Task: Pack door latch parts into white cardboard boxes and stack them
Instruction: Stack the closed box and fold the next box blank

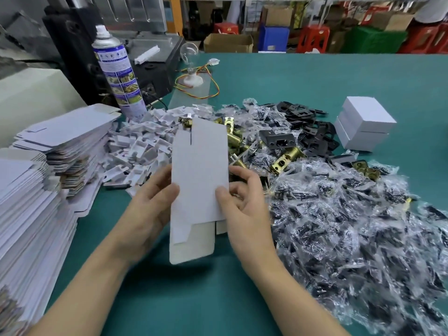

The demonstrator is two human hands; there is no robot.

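Two pinch grips — left hand, right hand — on flat box

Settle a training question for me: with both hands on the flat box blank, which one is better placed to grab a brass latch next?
Likely the right hand: the brass latches lie just beyond it, right of the box blank. The left hand sits nearer the white plastic inserts.

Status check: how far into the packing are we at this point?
Early. Done: a small stack of closed white boxes at far right. In hand: the left hand and right hand hold one flat box blank, not yet folded open. Remaining: a tall stack of flat blanks, plus loose piles of brass latches, black plates and bagged parts.
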